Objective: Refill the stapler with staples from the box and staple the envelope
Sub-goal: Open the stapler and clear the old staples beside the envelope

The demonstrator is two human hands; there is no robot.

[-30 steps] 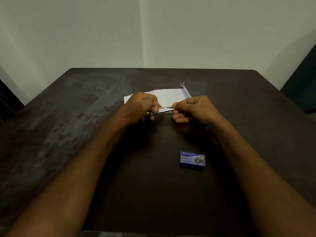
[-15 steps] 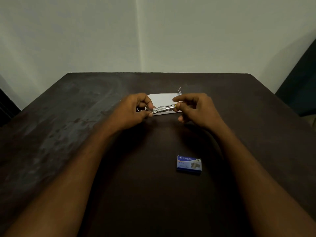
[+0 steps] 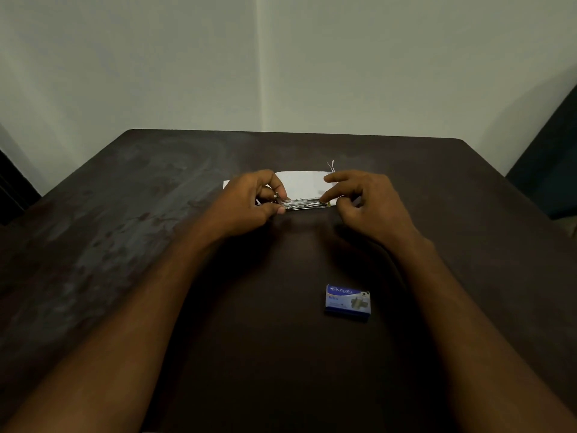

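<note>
A small metal stapler [image 3: 302, 204] lies lengthwise between my hands, just above the table. My left hand [image 3: 249, 201] pinches its left end with thumb and fingers. My right hand [image 3: 362, 201] touches the right end with its fingertips, index finger stretched out. A white envelope [image 3: 304, 182] lies flat on the table behind the stapler, partly hidden by both hands. The blue staple box [image 3: 348, 302] rests closed on the table nearer to me, under my right forearm's left side.
The dark worn table [image 3: 125, 229] reaches to a pale wall at the back. A dark object [image 3: 549, 170] stands off the table's right edge, another dark shape [image 3: 12, 189] at the left edge.
My right hand's fingers have loosened from a fist into an extended pinch at the stapler's right end. The view has tilted slightly, shifting the hands and envelope in frame.
</note>
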